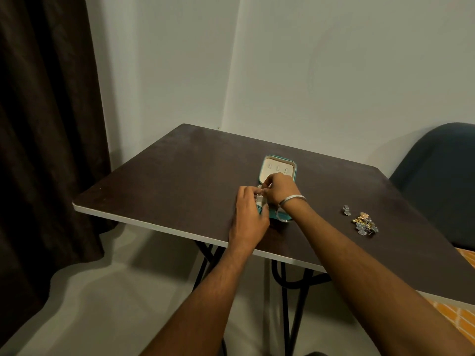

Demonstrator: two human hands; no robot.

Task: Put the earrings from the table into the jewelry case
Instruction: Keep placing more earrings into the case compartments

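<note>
Hands over boxy teal jewelry case

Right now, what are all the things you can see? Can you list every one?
jewelry case: one, teal outside and cream inside, lid open, near the middle of the table
earrings: a small pile, gold and silvery, on the table to the right of the case; too small to count
lone earring: one, silvery, just left of the pile
table: one, dark brown top with a pale edge, black legs
chair: one, dark blue, right of the table
curtain: one, dark brown, far left
wall: pale grey, behind the table
bangle: one, silver, on the right wrist
left hand: one, at the front of the case
right hand: one, over the case, fingers curled; what they pinch is hidden
</note>
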